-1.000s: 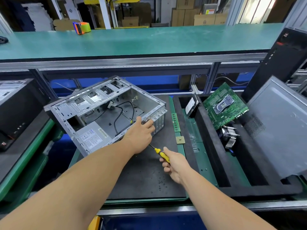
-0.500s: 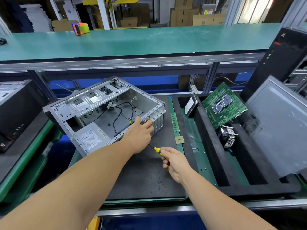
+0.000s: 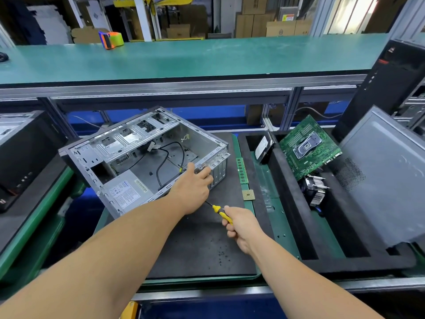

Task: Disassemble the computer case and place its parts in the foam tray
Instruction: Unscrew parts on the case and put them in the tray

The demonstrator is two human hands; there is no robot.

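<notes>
At the left of centre the computer case lies open side up on the dark mat of the worktop, power supply sitting in its near corner. My left hand grips the case's near rim, fingers clamped on the metal edge by the slot covers; I should press down there so the case cannot skate. Right of it, my right hand is closed round the yellow screwdriver, tip aimed toward the rear panel. I judge the next screw wants the tip seated square before turning. Far right, the foam tray holds the motherboard.
</notes>
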